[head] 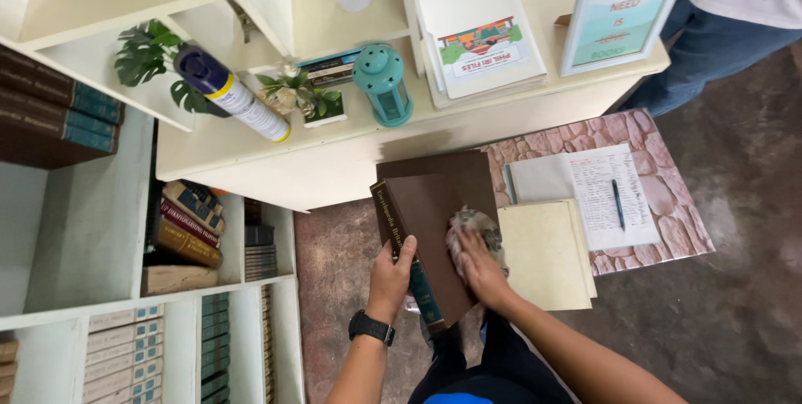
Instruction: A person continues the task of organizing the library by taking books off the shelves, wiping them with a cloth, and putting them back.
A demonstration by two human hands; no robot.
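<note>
Thick brown book at centre frame, propped on the lap, could have slipped.
Left hand curled its fingers round the spine; right hand pressed flat, fingers spread, on a crumpled cloth rubbing the plain dark cover. Hard rubbing risked tipping it toward the cream folder.

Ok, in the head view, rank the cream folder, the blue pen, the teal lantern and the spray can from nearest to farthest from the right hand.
1. Cream folder, just beside the right hand, on the floor.
2. Blue pen, beyond it on the written sheet.
3. Teal lantern, up on the shelf top.
4. Spray can, farthest, on the shelf to the left.
</note>
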